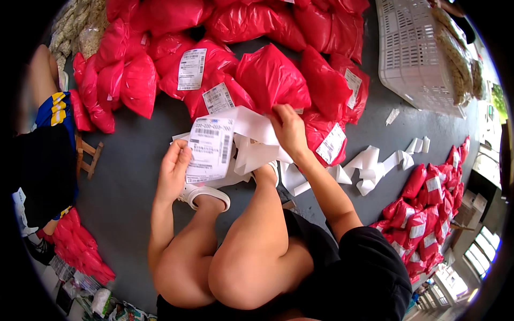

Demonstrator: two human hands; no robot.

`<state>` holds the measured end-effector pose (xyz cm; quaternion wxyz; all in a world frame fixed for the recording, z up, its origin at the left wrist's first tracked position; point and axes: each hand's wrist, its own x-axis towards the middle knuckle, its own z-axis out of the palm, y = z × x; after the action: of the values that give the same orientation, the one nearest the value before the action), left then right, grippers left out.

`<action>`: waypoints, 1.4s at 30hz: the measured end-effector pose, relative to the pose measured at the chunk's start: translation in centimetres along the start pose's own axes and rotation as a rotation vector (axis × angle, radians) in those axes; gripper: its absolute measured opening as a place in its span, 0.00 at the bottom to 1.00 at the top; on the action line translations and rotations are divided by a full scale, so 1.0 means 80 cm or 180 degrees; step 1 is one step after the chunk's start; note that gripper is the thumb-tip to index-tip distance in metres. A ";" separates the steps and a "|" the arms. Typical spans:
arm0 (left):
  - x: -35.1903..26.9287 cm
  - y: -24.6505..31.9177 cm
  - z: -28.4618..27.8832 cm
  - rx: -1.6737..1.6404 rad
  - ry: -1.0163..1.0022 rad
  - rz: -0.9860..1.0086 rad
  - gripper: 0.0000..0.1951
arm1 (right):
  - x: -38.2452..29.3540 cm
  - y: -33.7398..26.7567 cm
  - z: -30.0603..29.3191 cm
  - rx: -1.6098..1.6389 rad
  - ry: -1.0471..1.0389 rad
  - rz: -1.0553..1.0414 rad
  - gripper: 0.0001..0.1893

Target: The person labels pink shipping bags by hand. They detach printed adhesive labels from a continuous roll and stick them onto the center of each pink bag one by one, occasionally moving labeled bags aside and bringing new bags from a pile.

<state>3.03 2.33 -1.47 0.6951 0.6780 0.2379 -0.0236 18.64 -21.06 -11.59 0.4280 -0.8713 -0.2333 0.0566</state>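
A printed shipping label point(209, 150) with barcodes is pinched between the thumb and fingers of my left hand point(173, 170). From its top, a white backing strip point(257, 126) curves across to my right hand point(288, 130), whose fingers are closed at the strip's edge. Those fingertips also lie right by the lower corner of a plump red plastic bag point(275, 78); contact with the bag is hard to tell. More of the strip hangs in loops below, over my white clogs point(209, 196). Part of my right fingers is hidden.
Filled red bags, several with labels point(192, 69), cover the floor ahead. Loose white strip point(367, 168) trails right towards a heap of labelled red bags point(425, 216). A white plastic crate point(413, 56) stands at upper right. At left, another person point(44, 160) is beside a wooden stool point(89, 155).
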 end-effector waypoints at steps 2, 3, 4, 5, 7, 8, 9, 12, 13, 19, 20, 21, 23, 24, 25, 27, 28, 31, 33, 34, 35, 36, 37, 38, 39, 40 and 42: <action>0.005 0.007 0.000 0.0258 0.0205 0.0140 0.10 | -0.028 -0.012 -0.014 -0.0146 -0.0778 0.0032 0.13; 0.007 0.011 0.000 0.0386 0.0329 0.0208 0.10 | -0.032 -0.015 -0.028 -0.0128 -0.1046 0.0197 0.15; 0.008 0.014 -0.002 0.0488 0.0276 0.0084 0.10 | -0.032 -0.024 -0.044 -0.0104 -0.1314 0.0359 0.17; 0.013 0.019 0.002 0.0653 0.0222 0.0268 0.10 | -0.030 -0.038 -0.056 -0.0081 -0.1578 0.0516 0.18; 0.015 0.029 0.021 0.1000 0.0189 0.0581 0.10 | -0.015 -0.093 -0.073 0.0865 -0.0102 0.0140 0.25; 0.016 0.028 0.028 0.0954 0.0030 0.0584 0.10 | -0.003 -0.127 -0.075 0.0777 -0.0024 -0.0197 0.25; 0.018 0.027 0.035 0.0908 -0.0151 0.0590 0.10 | 0.004 -0.137 -0.067 0.0773 -0.0244 -0.0416 0.24; 0.016 0.028 0.047 -0.0056 -0.0527 0.0412 0.14 | 0.025 -0.131 -0.037 0.1609 -0.1506 0.0125 0.22; 0.013 0.029 0.046 -0.0375 -0.0654 0.0369 0.16 | 0.026 -0.127 -0.034 0.1984 -0.1521 0.0734 0.19; 0.003 -0.001 0.050 0.0366 -0.0656 0.0466 0.21 | 0.024 -0.141 -0.058 -0.0767 -0.0215 -0.1391 0.38; 0.003 0.007 0.050 0.0387 -0.0689 0.0488 0.21 | 0.012 -0.146 -0.057 -0.0192 -0.0932 -0.1375 0.50; 0.003 0.019 0.050 0.0413 -0.0723 0.0530 0.20 | 0.005 -0.147 -0.052 0.0245 -0.1395 -0.1424 0.53; -0.008 0.017 0.054 0.0523 -0.0693 0.0563 0.18 | -0.015 -0.160 -0.065 0.1145 -0.2298 -0.0120 0.54; -0.011 0.020 0.056 0.0578 -0.0646 0.0456 0.16 | -0.020 -0.159 -0.072 0.1075 -0.2129 -0.0370 0.53; -0.013 0.024 0.055 0.0632 -0.0596 0.0349 0.14 | -0.030 -0.154 -0.070 0.0825 -0.1704 -0.0773 0.50; -0.015 0.025 0.049 0.0688 -0.0871 0.0113 0.17 | -0.034 -0.154 -0.073 0.0771 -0.1721 -0.0812 0.40; -0.018 0.013 0.045 0.0756 -0.1014 0.0219 0.18 | -0.032 -0.158 -0.076 0.1000 -0.2047 -0.0121 0.35; -0.025 0.019 0.044 0.0607 -0.1350 0.0100 0.25 | -0.027 -0.156 -0.083 0.1835 -0.2616 0.1267 0.25; -0.024 0.037 0.041 0.0283 -0.1500 -0.0126 0.25 | -0.041 -0.125 -0.074 0.2636 -0.2521 0.1201 0.22; -0.022 0.050 0.036 0.0381 -0.1748 -0.0318 0.26 | -0.038 -0.126 -0.087 0.2592 -0.2571 0.1335 0.22; -0.019 0.055 0.024 0.0489 -0.1838 -0.0568 0.25 | -0.040 -0.113 -0.092 0.2663 -0.2525 0.1604 0.23; -0.017 0.057 0.011 0.0599 -0.1923 -0.0819 0.24 | -0.041 -0.102 -0.105 0.2659 -0.2074 0.1975 0.24; -0.015 0.053 -0.004 0.0703 -0.2004 -0.1074 0.23 | -0.035 -0.089 -0.119 0.2941 -0.1569 0.2366 0.23; -0.020 0.050 -0.024 0.0768 -0.2013 -0.1181 0.23 | -0.033 -0.061 -0.141 0.2978 -0.1172 0.2275 0.22; -0.025 0.040 -0.045 0.0805 -0.1949 -0.1212 0.22 | -0.032 -0.060 -0.168 0.3128 -0.0551 0.1926 0.19; -0.043 0.036 -0.069 0.0836 -0.1792 -0.1266 0.22 | -0.033 -0.072 -0.175 0.2981 0.0605 0.1176 0.16; -0.063 0.026 -0.099 0.0861 -0.1526 -0.1364 0.21 | -0.040 -0.053 -0.161 0.1696 0.2116 -0.0518 0.15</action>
<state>-3.10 8.59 2.52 0.6143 0.6738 0.1995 -0.3588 18.14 -29.50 -0.56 0.6929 -0.6800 -0.1280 -0.2027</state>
